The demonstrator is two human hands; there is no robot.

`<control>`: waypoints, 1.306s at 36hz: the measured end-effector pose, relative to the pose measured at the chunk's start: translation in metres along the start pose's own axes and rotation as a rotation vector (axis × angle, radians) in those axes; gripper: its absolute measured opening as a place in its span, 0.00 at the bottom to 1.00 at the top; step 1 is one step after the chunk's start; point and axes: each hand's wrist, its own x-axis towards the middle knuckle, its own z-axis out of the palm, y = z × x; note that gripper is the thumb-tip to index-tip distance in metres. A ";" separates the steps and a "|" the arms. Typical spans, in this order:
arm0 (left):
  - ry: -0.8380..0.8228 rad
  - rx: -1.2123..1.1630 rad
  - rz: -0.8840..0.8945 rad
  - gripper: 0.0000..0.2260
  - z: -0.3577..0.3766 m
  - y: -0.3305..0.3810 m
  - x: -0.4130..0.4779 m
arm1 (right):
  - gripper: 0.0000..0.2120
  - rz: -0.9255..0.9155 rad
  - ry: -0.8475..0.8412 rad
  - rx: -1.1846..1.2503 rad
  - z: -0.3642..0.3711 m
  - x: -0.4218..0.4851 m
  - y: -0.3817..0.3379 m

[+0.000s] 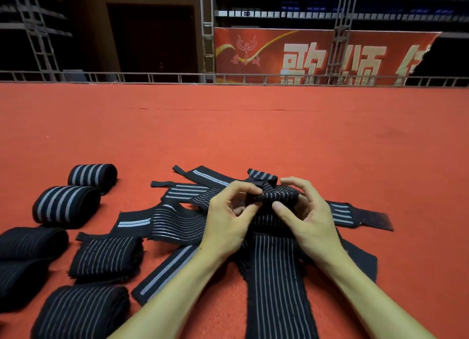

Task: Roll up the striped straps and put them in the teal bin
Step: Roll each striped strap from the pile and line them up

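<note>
Right now both hands meet just below the middle of the view, over a striped strap (278,283) that lies on the red carpet (253,135). The strap's far end is curled into a small roll, and its long flat tail runs from there toward 6 o'clock, between the forearms. The left hand (227,220) pinches the roll's 9 o'clock end between thumb and forefinger. The right hand (308,219) has its grip curled round the 3 o'clock end, thumb in front and fingers over the top (both grips are closed on the cloth, not slack). Under and around the roll sits a heap of loose straps (177,222), flat and crossing one another, spreading toward 9 and 3 o'clock. Apart from the heap, from 8 to 10 o'clock, lie finished rolls (66,206): two with broad grey stripes farther off, several with fine stripes nearer. At 12 o'clock, beyond a metal railing (152,77), hangs a red banner (317,57).
</note>
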 end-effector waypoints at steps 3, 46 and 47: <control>0.007 -0.008 0.022 0.15 0.000 -0.001 0.001 | 0.15 0.026 -0.002 0.007 0.001 0.000 0.000; -0.037 -0.028 -0.023 0.14 0.000 -0.003 -0.001 | 0.15 0.125 -0.055 0.186 0.002 -0.004 -0.007; -0.037 -0.033 -0.024 0.14 0.000 -0.004 -0.001 | 0.15 0.145 -0.067 0.165 0.002 -0.004 -0.007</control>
